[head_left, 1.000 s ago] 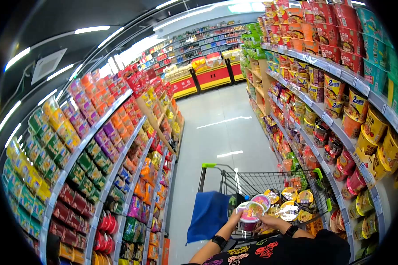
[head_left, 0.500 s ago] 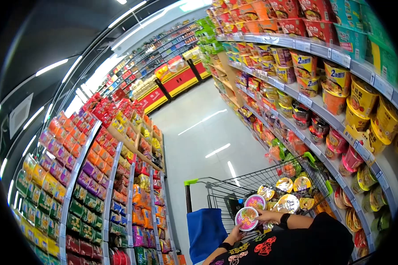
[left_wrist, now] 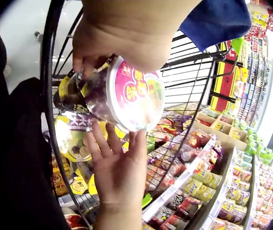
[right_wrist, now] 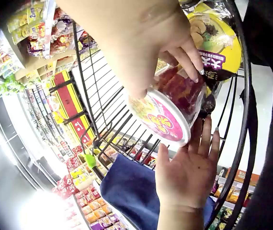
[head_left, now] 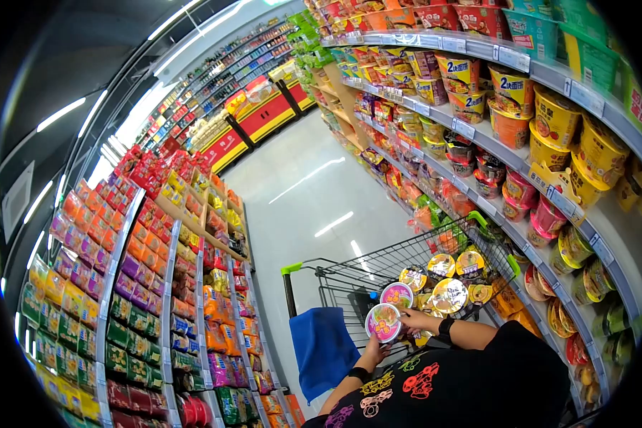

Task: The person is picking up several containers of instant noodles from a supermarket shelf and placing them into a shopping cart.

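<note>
Both hands hold an instant noodle cup point(head_left: 384, 323) with a pink printed lid and white rim, over the shopping cart point(head_left: 349, 285). My left hand point(head_left: 373, 351) supports its near side, thumb by the rim and long fingers along the wall in the right wrist view. On the opposite side my right hand point(head_left: 411, 321) grips it, with the thumb at the lid's edge and the fingers round the wall point(right_wrist: 179, 86). A second pink-lidded cup point(head_left: 396, 295) sits just beyond it in the cart. Several yellow-and-black noodle bowls point(head_left: 449, 294) lie to its right.
A blue cloth bag point(head_left: 324, 353) hangs at the cart's left end. Shelves of cup noodles point(head_left: 506, 93) curve close along the right, and bagged noodles point(head_left: 135, 307) fill racks on the left. The pale aisle floor point(head_left: 292, 178) runs ahead to red-and-yellow display bins point(head_left: 264, 114).
The head view has tilted and swung right. Against the earliest frame, the held cup's lid now faces up more fully, and the hands have spread to opposite sides of it.
</note>
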Demonstrator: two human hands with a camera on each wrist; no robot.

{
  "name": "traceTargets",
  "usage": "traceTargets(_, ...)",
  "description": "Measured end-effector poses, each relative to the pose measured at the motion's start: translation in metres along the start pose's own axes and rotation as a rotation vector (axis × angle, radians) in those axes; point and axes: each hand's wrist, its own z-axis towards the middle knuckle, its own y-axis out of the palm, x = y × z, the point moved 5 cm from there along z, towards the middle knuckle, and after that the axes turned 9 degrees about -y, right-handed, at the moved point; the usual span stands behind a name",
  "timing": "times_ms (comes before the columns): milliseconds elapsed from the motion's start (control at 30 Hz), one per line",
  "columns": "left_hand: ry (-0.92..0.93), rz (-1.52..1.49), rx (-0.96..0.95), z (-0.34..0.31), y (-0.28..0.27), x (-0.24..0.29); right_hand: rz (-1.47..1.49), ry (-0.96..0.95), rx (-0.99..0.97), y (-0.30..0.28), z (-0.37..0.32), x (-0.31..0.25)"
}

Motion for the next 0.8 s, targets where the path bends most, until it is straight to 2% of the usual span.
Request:
traceTargets(67,0.024,-0.133,-0.008,0.003,0.002,0.000,-0.036,-0.018,0.056,-0.002,0.009,0.022)
traceTargets(100,0.034,-0.202,-0.015,0.005,0.004,-0.001,-0.013,-0.067,0.151,-0.001,-0.012,0.008)
traceTargets(133,0.066,-0.279,0.009,-0.032,0.021,0.003,-0.061,-0.084,0.186,-0.003,-0.013,0.010)
traceTargets(167,0.051,-0.337,-0.055,-0.036,0.023,0.002,-0.110,-0.100,0.221,-0.004,-0.014,0.013)
traceTargets(200,0.052,-0.377,-0.079,-0.046,0.026,0.001,-0.161,-0.177,0.359,-0.003,-0.026,0.007)
traceTargets(233,0.051,-0.418,-0.103,-0.056,0.031,-0.002,-0.176,-0.153,0.362,-0.003,-0.022,0.019)
traceTargets(333,0.131,-0.483,-0.207,-0.086,0.039,-0.011,-0.109,-0.268,0.407,0.009,-0.025,0.035)
traceTargets(367,0.149,-0.516,-0.214,-0.091,0.038,-0.015,-0.259,-0.321,0.431,0.010,-0.038,0.039)
traceTargets(433,0.181,-0.541,-0.218,-0.107,0.038,-0.024,-0.165,-0.283,0.422,0.025,-0.079,0.007)
traceTargets(467,0.201,-0.533,-0.216,-0.114,0.038,-0.028,-0.120,-0.441,0.446,0.027,-0.063,0.035)
traceTargets(500,0.228,-0.537,-0.232,-0.123,0.039,-0.036,-0.170,-0.498,0.418,0.033,-0.072,0.031)
traceTargets(567,0.307,-0.523,-0.236,-0.125,0.036,-0.049,-0.378,-0.583,0.434,0.045,-0.093,0.026)
traceTargets(600,0.361,-0.497,-0.223,-0.129,0.035,-0.055,-0.386,-0.582,0.432,0.054,-0.114,0.009)
traceTargets(633,0.413,-0.471,-0.209,-0.132,0.033,-0.061,-0.470,-0.601,0.372,0.062,-0.124,0.003)
traceTargets(700,0.539,-0.378,-0.071,-0.127,0.025,-0.067,-0.990,-0.608,0.383,0.079,-0.123,0.028)
traceTargets(767,0.656,-0.261,0.081,-0.111,0.021,-0.067,-1.190,-0.490,0.277,0.097,-0.142,0.025)
traceTargets(800,0.660,-0.266,0.070,-0.107,0.019,-0.071,-1.208,-0.522,0.283,0.100,-0.148,0.023)
